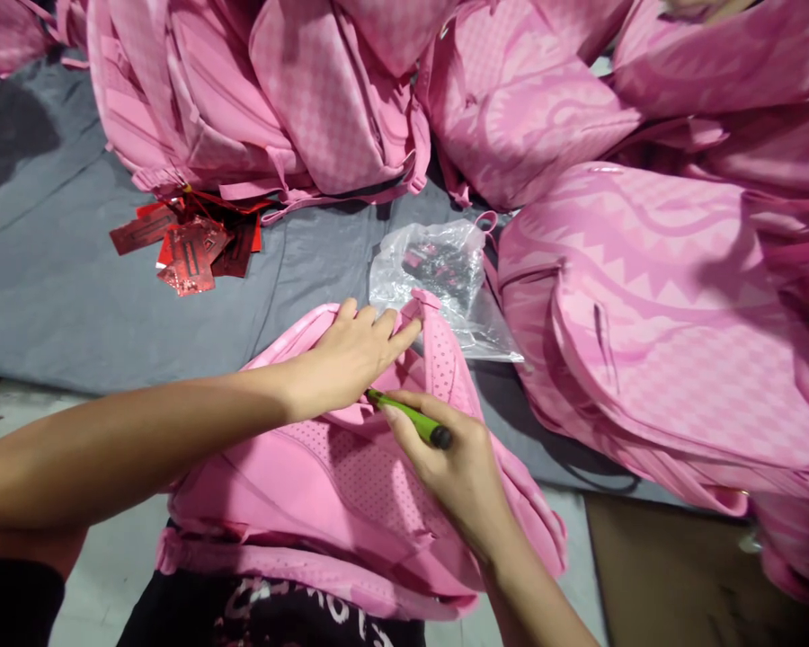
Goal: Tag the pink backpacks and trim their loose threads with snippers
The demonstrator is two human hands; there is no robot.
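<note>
A pink backpack (324, 503) lies in front of me with its perforated back panel up. My left hand (347, 359) rests on its top edge, fingers closed down on the fabric near the handle. My right hand (455, 467) grips a green pen-like tool (411, 420), its tip against the backpack just below the left hand.
A clear plastic bag (445, 279) with small dark items lies just beyond the backpack. Red hang tags (189, 243) lie on the grey cloth (54, 270) at the left. Several pink backpacks (661, 314) are piled at the back and right. A brown surface (661, 575) shows lower right.
</note>
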